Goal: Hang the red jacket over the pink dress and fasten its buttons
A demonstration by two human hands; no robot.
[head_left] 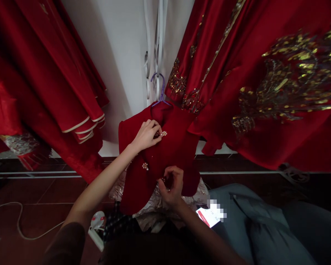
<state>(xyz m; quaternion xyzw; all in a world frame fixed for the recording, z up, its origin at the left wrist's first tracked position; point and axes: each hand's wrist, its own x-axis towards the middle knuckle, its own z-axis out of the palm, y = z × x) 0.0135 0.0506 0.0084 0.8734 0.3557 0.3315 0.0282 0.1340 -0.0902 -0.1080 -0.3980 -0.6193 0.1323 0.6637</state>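
Note:
A sleeveless-looking red velvet garment (pixel 179 147) hangs from a purple hanger (pixel 162 88), its front facing me. My left hand (pixel 148 135) is closed at the upper front, its fingertips pinching at a pearl flower button (pixel 164 133). Lower down on the left side of the front sits a second pearl flower button (pixel 145 166). My right hand (pixel 171 186) is held before the lower front, thumb and forefinger curled toward each other. Something small and dark seems to be at those fingertips, too dim to name.
Red garments (pixel 55 73) hang at left, and a red gown with gold sequins (pixel 298 73) at right. A lit phone (pixel 211 213) lies beside a person's blue-grey clothing (pixel 253 217). A white cable (pixel 23 228) runs over the dark tiled floor, near a white object (pixel 98 221).

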